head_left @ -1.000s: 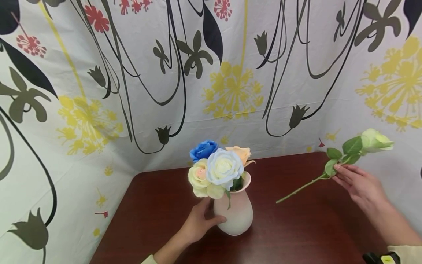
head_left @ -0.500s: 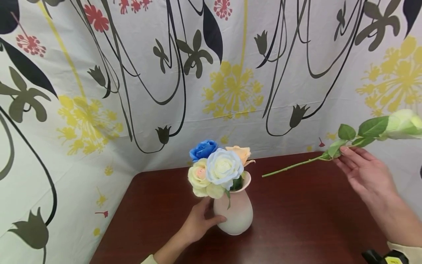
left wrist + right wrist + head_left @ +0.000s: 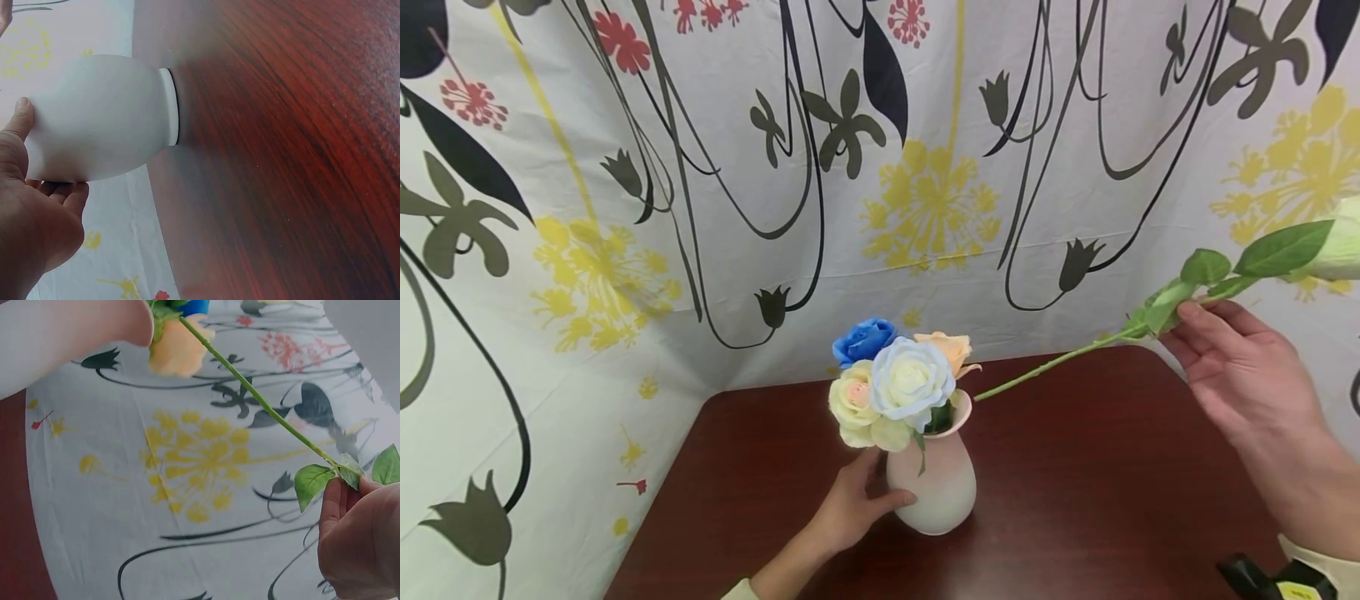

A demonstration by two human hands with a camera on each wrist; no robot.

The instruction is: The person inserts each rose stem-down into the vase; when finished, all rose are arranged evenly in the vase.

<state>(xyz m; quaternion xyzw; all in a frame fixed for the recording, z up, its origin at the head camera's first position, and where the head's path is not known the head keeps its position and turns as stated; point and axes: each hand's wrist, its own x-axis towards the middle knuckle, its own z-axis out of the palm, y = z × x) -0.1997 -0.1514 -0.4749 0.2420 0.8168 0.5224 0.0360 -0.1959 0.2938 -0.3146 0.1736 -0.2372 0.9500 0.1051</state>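
A white vase (image 3: 936, 492) with a pinkish neck stands upright on the dark red table. My left hand (image 3: 850, 504) holds its left side, thumb in front and fingers curled round behind; in the left wrist view the thumb and fingertips touch the vase wall (image 3: 100, 119). Blue (image 3: 863, 342), pale blue-white (image 3: 912, 382), cream (image 3: 853, 398) and peach (image 3: 946, 347) artificial roses fill its mouth. To the right, my right hand (image 3: 1255, 375) pinches a pale green-white rose (image 3: 1341, 246) by its leafy stem. The lower stem tip is close to the vase rim; I cannot tell whether they touch.
The wooden table (image 3: 1075, 517) extends around the vase and ends at a back edge. Behind and beside it hangs a white cloth (image 3: 715, 275) printed with flowers. A black wrist device (image 3: 1273, 579) sits at my right sleeve.
My right hand has risen and come nearer, bringing the rose up. The stem tip has moved left and up to the vase mouth. My left hand and the vase have stayed put.
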